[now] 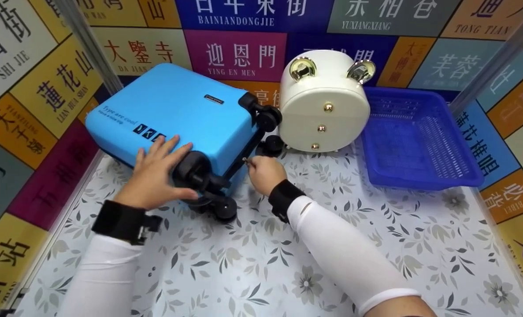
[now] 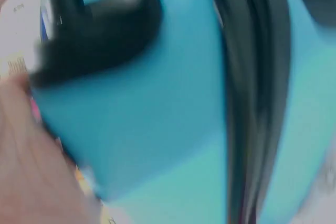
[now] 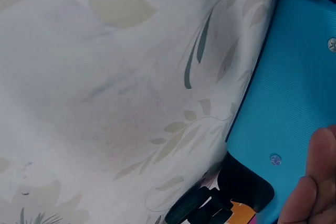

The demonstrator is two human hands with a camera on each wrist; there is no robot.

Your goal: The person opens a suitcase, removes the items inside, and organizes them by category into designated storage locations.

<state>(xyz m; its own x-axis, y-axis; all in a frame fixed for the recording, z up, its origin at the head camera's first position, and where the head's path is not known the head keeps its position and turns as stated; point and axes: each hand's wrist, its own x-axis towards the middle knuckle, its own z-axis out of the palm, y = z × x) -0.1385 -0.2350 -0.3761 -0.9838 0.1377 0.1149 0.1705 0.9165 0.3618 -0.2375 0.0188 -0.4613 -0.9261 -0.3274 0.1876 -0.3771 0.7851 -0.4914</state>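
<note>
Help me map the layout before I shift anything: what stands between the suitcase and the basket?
A round cream box stands between the suitcase and the basket, as the head view shows.

On my feed, I could route a hand over the tabletop (image 1: 226, 273) before the suitcase (image 1: 168, 105), between the sleeves (image 1: 345, 246). Obstacles: wheels (image 1: 224, 209) at its near corner; white box (image 1: 301, 123) right; basket (image 1: 424, 181) farther right; wall (image 1: 243, 55) behind.

- Blue suitcase (image 1: 173, 103) is laid lettered face up on floral surface (image 1: 243, 259); black wheels (image 1: 224, 208) are exposed.
- Small metal zipper pull (image 1: 245, 160) is pinched at dark seam (image 2: 257, 77).
</note>
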